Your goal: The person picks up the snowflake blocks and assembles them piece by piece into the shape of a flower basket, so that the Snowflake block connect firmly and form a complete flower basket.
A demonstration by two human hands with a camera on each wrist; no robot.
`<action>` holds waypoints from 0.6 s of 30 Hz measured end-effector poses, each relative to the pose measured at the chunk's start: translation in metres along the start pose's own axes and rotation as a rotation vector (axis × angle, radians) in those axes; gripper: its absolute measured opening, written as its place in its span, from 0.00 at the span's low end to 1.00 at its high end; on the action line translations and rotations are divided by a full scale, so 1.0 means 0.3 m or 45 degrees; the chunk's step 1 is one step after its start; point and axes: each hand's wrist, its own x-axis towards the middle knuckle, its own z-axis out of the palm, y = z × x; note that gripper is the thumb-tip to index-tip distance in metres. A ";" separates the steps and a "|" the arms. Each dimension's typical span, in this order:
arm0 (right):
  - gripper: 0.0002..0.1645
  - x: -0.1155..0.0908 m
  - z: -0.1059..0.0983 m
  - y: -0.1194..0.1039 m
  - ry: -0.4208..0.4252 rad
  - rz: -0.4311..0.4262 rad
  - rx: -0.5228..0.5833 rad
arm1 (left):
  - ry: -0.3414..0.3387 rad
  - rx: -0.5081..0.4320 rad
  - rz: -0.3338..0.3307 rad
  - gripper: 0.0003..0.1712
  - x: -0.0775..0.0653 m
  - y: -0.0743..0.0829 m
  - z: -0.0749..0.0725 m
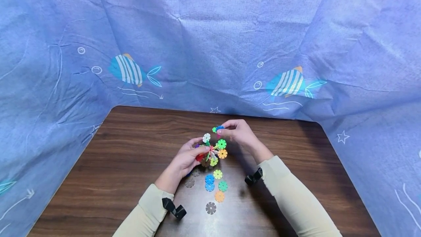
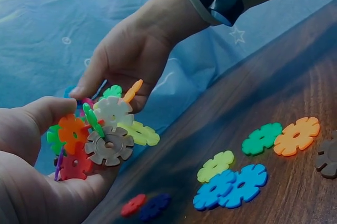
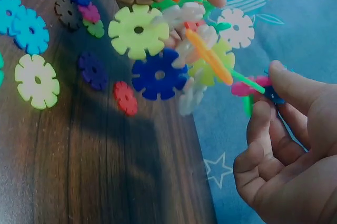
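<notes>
My left hand [image 1: 184, 158] holds a many-coloured cluster of interlocking notched plastic discs above the table. In the left wrist view, a brown disc [image 2: 109, 146], a red disc [image 2: 77, 165] and a white disc [image 2: 113, 111] are part of that cluster. To its upper right, my right hand [image 1: 242, 136] pinches a blue disc [image 1: 219, 128] between thumb and fingers. Joined or close to that one are a pink disc [image 3: 244, 87] and a small green disc [image 1: 214, 130]. The right wrist view shows this little group right beside the cluster's orange disc [image 3: 209, 56], seen edge-on.
Loose discs lie on the dark wood table [image 1: 131, 149] below the hands: two overlapping blue discs [image 1: 209, 183], a yellow disc [image 1: 217, 174], a green disc [image 1: 223, 185], an orange disc [image 1: 219, 196], a brown disc [image 1: 211, 208] and others. Blue fish-print cloth [image 1: 210, 65] hangs behind.
</notes>
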 end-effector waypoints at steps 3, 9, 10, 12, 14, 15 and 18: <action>0.09 -0.004 0.011 -0.008 0.003 -0.003 -0.036 | -0.005 -0.006 0.016 0.38 0.002 -0.001 0.002; 0.09 -0.007 0.039 -0.013 0.026 -0.023 -0.018 | 0.009 -0.029 0.051 0.37 -0.001 -0.002 0.008; 0.09 -0.007 0.042 -0.012 0.030 -0.024 -0.015 | 0.007 -0.036 0.053 0.37 -0.001 -0.003 0.010; 0.09 -0.007 0.045 -0.011 0.040 -0.025 -0.013 | 0.002 -0.042 0.054 0.36 -0.001 -0.005 0.013; 0.10 -0.007 0.047 -0.009 0.043 -0.016 0.001 | 0.000 -0.049 0.057 0.36 -0.001 -0.007 0.016; 0.10 -0.008 0.047 -0.008 0.040 -0.014 0.006 | 0.003 -0.053 0.059 0.36 0.000 -0.008 0.016; 0.10 -0.007 0.047 -0.004 0.026 -0.004 0.017 | 0.022 -0.054 0.069 0.37 0.002 -0.010 0.018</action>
